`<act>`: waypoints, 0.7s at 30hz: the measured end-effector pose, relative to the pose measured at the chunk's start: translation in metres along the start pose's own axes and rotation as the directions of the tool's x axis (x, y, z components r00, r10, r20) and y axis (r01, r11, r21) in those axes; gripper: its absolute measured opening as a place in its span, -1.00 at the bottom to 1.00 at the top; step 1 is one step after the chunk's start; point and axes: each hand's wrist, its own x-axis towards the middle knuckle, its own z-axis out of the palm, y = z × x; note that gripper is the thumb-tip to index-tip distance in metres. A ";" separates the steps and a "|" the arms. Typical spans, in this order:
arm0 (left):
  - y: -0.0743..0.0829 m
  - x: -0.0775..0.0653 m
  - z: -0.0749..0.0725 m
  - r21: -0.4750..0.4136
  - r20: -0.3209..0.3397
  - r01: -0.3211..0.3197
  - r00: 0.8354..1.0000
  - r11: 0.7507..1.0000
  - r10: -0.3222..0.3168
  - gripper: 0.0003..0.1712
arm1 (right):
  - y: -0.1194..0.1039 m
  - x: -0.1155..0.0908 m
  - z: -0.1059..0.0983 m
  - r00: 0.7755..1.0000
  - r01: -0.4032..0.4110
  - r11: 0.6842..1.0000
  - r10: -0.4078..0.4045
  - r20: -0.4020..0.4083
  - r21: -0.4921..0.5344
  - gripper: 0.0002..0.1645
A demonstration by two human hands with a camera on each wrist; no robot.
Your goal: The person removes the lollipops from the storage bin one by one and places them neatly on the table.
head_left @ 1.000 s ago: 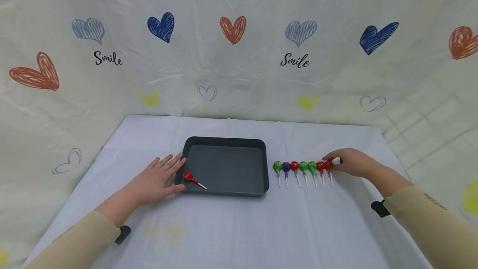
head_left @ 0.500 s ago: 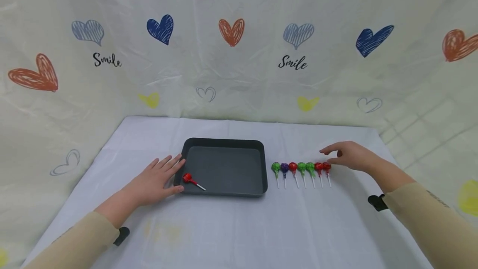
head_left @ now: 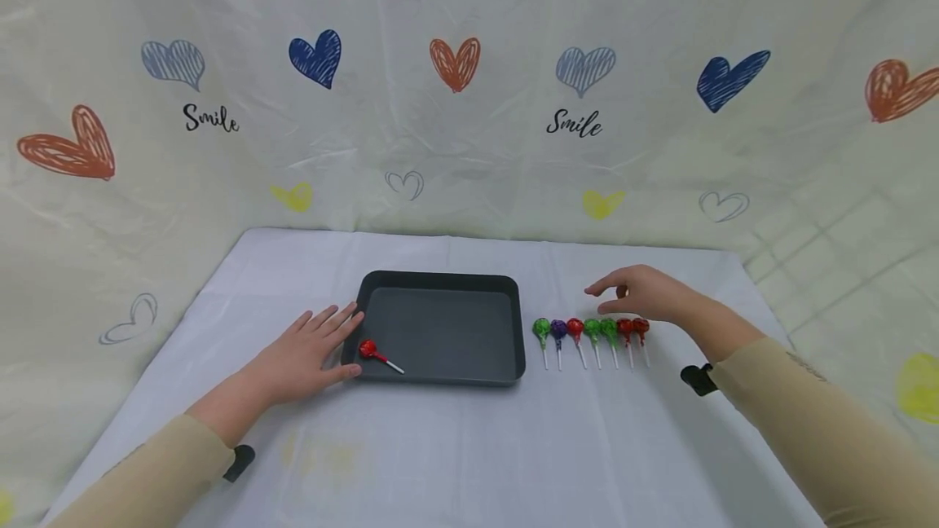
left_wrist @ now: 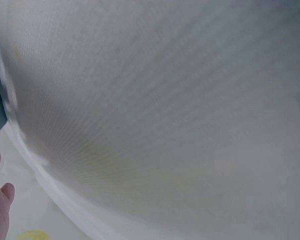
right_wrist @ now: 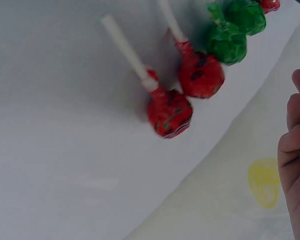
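Observation:
My left hand [head_left: 308,357] lies with fingers spread at the left rim of a dark grey baking tray [head_left: 447,332], touching it. Inside that tray, near its front left corner, is one red lollipop [head_left: 369,348] with a white stick. To the tray's right, several lollipops lie side by side in a row: a green one [head_left: 541,327] at the left end, then purple [head_left: 559,329], red, two green, and two red. My right hand [head_left: 645,293] hovers above the right half of the row, holding nothing, thumb and forefinger apart. In the right wrist view the red end lollipop [right_wrist: 171,114] shows close up.
A white cloth covers the table [head_left: 455,455]. Behind it hangs a pale backdrop [head_left: 499,145] printed with hearts and the word Smile. Dark straps show at both sleeves.
My right hand has lifted off the red lollipop at the row's right end and moved left above the row. My left hand stays at the tray. The lollipops stay in line.

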 end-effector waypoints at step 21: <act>0.001 0.000 -0.003 -0.011 0.023 0.015 1.000 1.000 -0.015 0.07 | -0.125 0.085 0.032 0.955 0.272 0.962 -0.272 0.116 0.017 -0.58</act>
